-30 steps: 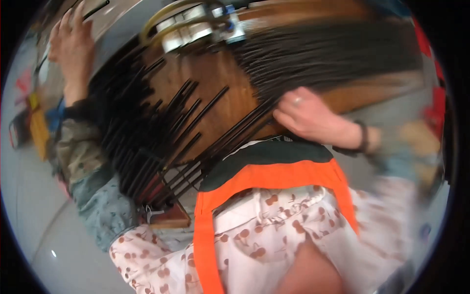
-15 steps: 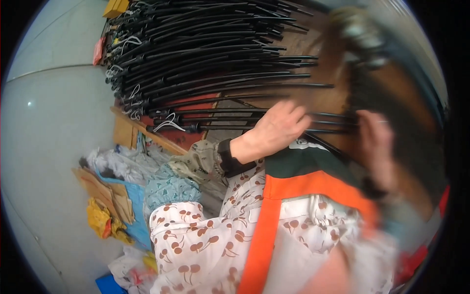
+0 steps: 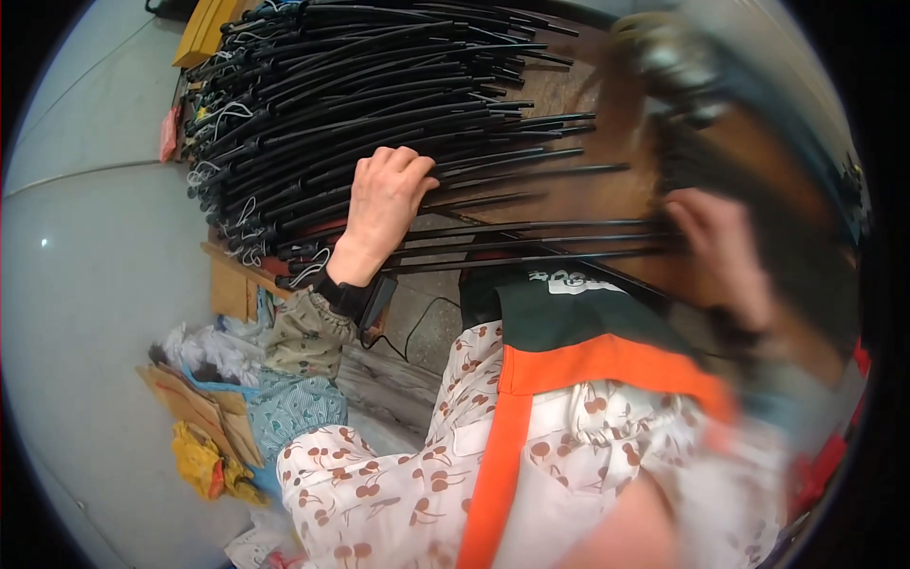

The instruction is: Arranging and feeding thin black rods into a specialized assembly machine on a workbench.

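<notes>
Many long thin black rods [image 3: 379, 104] lie side by side in a wide pile, with white cord loops at their left ends. My left hand [image 3: 387, 194], wearing a dark wristband, rests over the near side of the pile. Its fingers are curled down; what lies in them is hidden. Along the near side, several separate black rods [image 3: 540, 258] stretch over my lap toward the right. Close to their right ends is my right hand [image 3: 725, 242], smeared by motion, so its grip on them cannot be made out.
A blurred metal machine part [image 3: 678, 66] stands on the brown wooden table [image 3: 588, 190] at the far right. Yellow box [image 3: 204, 33] at the far left. Cardboard pieces [image 3: 194, 403] and plastic bags [image 3: 209, 460] lie at the left. A black cable [image 3: 408, 346] hangs below the rods.
My left hand has moved left and slightly away from me, from the middle of the near rods to over the pile. My right hand stays near the rods' right ends, blurred in both frames.
</notes>
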Motion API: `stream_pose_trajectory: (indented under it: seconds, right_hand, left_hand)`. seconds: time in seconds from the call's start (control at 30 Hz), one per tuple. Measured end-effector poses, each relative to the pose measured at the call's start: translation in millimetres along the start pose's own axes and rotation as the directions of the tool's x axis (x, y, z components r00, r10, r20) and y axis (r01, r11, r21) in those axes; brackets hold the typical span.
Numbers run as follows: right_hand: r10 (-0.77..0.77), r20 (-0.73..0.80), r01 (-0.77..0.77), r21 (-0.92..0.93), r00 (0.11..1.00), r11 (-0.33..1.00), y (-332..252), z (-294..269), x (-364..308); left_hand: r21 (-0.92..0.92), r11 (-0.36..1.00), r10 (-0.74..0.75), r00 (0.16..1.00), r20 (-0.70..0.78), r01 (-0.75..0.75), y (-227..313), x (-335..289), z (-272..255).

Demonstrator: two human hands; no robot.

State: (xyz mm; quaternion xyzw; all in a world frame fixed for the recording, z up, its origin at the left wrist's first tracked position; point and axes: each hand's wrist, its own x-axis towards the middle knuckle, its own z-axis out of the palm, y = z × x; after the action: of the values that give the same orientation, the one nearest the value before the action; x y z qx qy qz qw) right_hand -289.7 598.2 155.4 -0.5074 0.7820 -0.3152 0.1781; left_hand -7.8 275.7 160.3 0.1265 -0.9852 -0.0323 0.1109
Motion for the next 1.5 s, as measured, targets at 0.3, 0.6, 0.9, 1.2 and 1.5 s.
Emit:
stream_pose_trajectory:
  seconds: [0.3,0.6,0.9,1.2,1.5]
  right_hand:
    - [0.243,0.193,-0.275,0.159,0.951,0.948,8.3,-11.4,-2.6]
    - [0.315,0.241,-0.380,0.311,0.918,0.871,4.5,-15.0,-7.3]
    - [0.189,0.082,-0.206,0.384,0.979,0.900,24.5,2.5,-29.8]
    - [-0.096,-0.279,0.147,0.169,0.955,0.975,9.9,41.2,-35.3]
    - [0.075,-0.511,0.088,0.287,0.856,0.954,21.2,38.4,-44.6]
  left_hand:
    - [0.130,0.990,0.048,0.993,0.104,-0.061,23.0,8.7,32.2]
    - [0.094,0.979,0.172,0.978,0.116,-0.183,18.6,16.5,21.2]
    - [0.045,0.980,0.177,0.954,0.242,-0.193,21.5,18.8,18.6]
    - [-0.151,0.894,0.446,0.876,0.183,-0.423,115.1,53.1,-4.9]
    - [-0.251,0.828,0.547,0.821,0.161,-0.502,132.7,94.1,-4.5]
